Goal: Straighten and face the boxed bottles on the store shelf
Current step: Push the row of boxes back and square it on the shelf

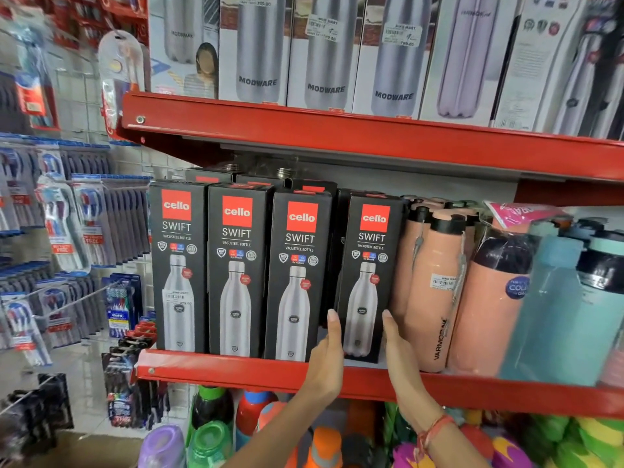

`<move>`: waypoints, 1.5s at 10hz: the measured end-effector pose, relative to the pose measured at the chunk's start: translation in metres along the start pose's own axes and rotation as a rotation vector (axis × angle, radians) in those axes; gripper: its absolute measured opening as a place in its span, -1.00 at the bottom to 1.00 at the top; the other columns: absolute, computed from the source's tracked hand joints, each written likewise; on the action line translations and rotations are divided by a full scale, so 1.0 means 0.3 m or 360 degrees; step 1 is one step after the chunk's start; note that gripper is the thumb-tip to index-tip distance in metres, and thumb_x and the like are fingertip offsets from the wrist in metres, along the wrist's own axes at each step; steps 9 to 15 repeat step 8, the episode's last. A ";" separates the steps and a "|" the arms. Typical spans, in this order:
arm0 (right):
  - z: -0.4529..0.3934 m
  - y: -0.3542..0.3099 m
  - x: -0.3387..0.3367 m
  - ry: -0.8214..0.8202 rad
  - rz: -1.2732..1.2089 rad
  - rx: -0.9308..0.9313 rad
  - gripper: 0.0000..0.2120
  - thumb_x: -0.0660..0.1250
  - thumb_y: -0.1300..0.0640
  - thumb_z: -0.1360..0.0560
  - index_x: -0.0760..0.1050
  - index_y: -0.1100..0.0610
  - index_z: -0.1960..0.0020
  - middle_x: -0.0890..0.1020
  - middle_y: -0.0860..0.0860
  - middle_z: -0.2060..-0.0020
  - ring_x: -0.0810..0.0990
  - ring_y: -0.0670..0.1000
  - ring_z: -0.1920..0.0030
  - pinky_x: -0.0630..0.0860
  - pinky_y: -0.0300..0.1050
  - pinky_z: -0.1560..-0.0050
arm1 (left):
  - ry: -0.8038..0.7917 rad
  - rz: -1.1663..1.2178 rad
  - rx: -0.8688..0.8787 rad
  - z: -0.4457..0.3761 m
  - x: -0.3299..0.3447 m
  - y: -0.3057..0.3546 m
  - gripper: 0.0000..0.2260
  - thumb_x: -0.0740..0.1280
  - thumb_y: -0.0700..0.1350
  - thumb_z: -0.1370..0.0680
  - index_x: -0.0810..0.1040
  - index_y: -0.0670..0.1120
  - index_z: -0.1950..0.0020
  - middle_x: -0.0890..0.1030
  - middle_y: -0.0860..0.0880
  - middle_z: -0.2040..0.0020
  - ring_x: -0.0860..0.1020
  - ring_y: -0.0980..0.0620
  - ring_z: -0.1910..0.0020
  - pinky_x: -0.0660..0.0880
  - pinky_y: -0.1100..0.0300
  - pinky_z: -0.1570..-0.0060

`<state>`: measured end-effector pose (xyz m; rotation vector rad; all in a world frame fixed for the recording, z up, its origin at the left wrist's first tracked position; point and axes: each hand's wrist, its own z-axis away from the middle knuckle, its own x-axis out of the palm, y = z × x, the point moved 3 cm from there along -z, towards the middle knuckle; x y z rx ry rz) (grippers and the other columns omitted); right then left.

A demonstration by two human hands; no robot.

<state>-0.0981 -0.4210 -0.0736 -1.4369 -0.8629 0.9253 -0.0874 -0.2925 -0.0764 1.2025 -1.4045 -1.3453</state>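
Observation:
Several black "cello SWIFT" bottle boxes stand in a row on the middle red shelf point(236, 369). The three on the left point(236, 271) face forward, close together. The rightmost box point(369, 275) stands a little apart and slightly tilted. My left hand point(327, 356) presses flat against that box's left side near its base. My right hand point(396, 349) lies flat against its right side, so the box is held between both palms. More black boxes stand behind the front row, mostly hidden.
Peach bottles point(432, 285) lean right beside the held box, then teal ones point(560, 305). Modware boxes point(324, 55) fill the upper shelf. Colourful bottles point(209, 430) sit below. Toothbrush packs point(77, 224) hang on pegs to the left.

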 end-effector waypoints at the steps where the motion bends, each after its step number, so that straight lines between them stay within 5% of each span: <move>1: 0.010 0.026 0.004 -0.0024 -0.0013 -0.0022 -0.29 0.13 -0.36 -0.47 0.34 0.08 -0.46 0.40 0.02 -0.45 0.35 0.05 -0.44 0.22 -0.09 -0.34 | 0.0020 0.0165 -0.0005 0.010 -0.027 -0.029 0.02 -0.11 0.67 -0.13 0.42 0.06 -0.35 0.52 0.10 -0.28 0.45 0.15 -0.27 0.24 0.10 -0.40; 2: 0.030 0.036 0.011 -0.0031 -0.0064 -0.0012 -0.12 0.13 -0.50 -0.33 0.32 0.03 -0.47 0.38 0.00 -0.47 0.35 0.03 -0.44 0.23 -0.07 -0.39 | 0.0034 0.0238 -0.0020 0.038 -0.050 -0.034 0.19 -0.07 0.69 -0.07 0.24 -0.05 -0.50 0.29 0.00 -0.51 0.23 0.04 -0.50 0.06 -0.03 -0.53; 3: 0.038 0.043 0.017 -0.0030 -0.0075 0.0018 0.02 0.12 -0.60 -0.18 0.34 0.01 -0.46 0.41 -0.01 -0.44 0.39 0.04 -0.41 0.26 0.02 -0.44 | 0.0030 0.0283 0.0018 0.073 -0.065 -0.035 0.20 -0.07 0.68 -0.07 0.23 -0.07 -0.50 0.28 -0.02 -0.52 0.24 0.03 -0.50 0.05 -0.03 -0.53; 4: 0.045 0.037 0.016 -0.0030 -0.0107 0.0047 -0.03 0.14 -0.65 -0.09 0.51 -0.04 -0.26 0.55 -0.06 -0.17 0.54 -0.01 -0.18 0.41 -0.06 -0.21 | 0.0011 0.0284 -0.0009 0.090 -0.078 -0.042 0.17 -0.08 0.67 -0.10 0.23 -0.08 -0.50 0.29 -0.03 -0.52 0.25 0.04 -0.49 0.05 -0.02 -0.53; 6: 0.100 0.007 0.035 -0.0035 -0.0171 0.0056 0.19 0.13 -0.67 -0.06 0.26 0.01 -0.51 0.33 0.02 -0.49 0.34 0.04 -0.45 0.21 0.06 -0.48 | -0.0101 0.0146 -0.0035 0.123 -0.116 -0.001 0.27 -0.10 0.70 -0.01 0.18 -0.09 -0.52 0.24 -0.02 -0.53 0.21 0.05 -0.51 0.01 -0.01 -0.54; 7: 0.166 -0.063 0.059 -0.0019 -0.0153 -0.0003 0.07 0.12 -0.59 -0.22 0.25 0.09 -0.51 0.32 0.04 -0.50 0.31 0.08 -0.47 0.19 0.01 -0.46 | -0.0221 0.0046 -0.0028 0.163 -0.146 0.031 0.29 -0.12 0.70 0.00 0.19 -0.10 -0.51 0.25 -0.04 -0.53 0.21 0.04 -0.51 0.02 -0.01 -0.54; 8: 0.263 -0.209 0.097 0.0100 -0.0140 -0.0298 -0.36 0.08 -0.28 -0.54 0.22 0.03 -0.52 0.29 -0.02 -0.51 0.23 0.02 -0.50 0.14 -0.02 -0.46 | -0.0113 -0.0020 0.0147 0.219 -0.232 0.152 0.06 -0.11 0.64 -0.20 0.23 0.00 -0.50 0.35 0.05 -0.47 0.29 0.10 -0.45 0.07 0.12 -0.48; 15: 0.263 -0.209 0.097 0.0100 -0.0140 -0.0298 -0.36 0.08 -0.28 -0.54 0.22 0.03 -0.52 0.29 -0.02 -0.51 0.23 0.02 -0.50 0.14 -0.02 -0.46 | -0.0113 -0.0020 0.0147 0.219 -0.232 0.152 0.06 -0.11 0.64 -0.20 0.23 0.00 -0.50 0.35 0.05 -0.47 0.29 0.10 -0.45 0.07 0.12 -0.48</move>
